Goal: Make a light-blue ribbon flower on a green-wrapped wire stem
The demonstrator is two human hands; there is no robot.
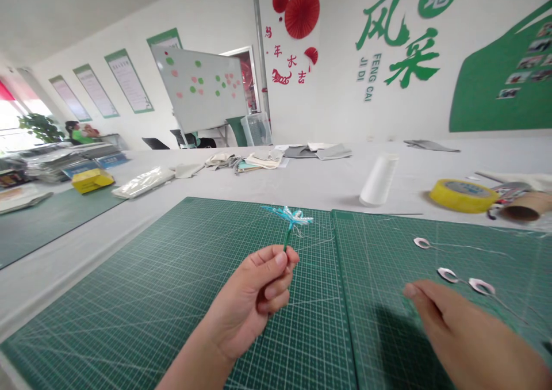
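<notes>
Left hand [248,295] raised at 11 o'clock, wrist bent, fingers curled, pinching the green stem [285,240] of a small blue-and-white wire flower [290,217], held upright above a green cutting mat [129,321]. Right hand [466,332] low at 2 o'clock, fingers loosely together, just beside white wire loops [480,286].

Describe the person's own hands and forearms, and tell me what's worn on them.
The left hand and right hand are bare, with no gloves, rings or other markings in view. The left forearm and right forearm are also bare up to the frame edge, with no sleeve or watch showing.
</notes>
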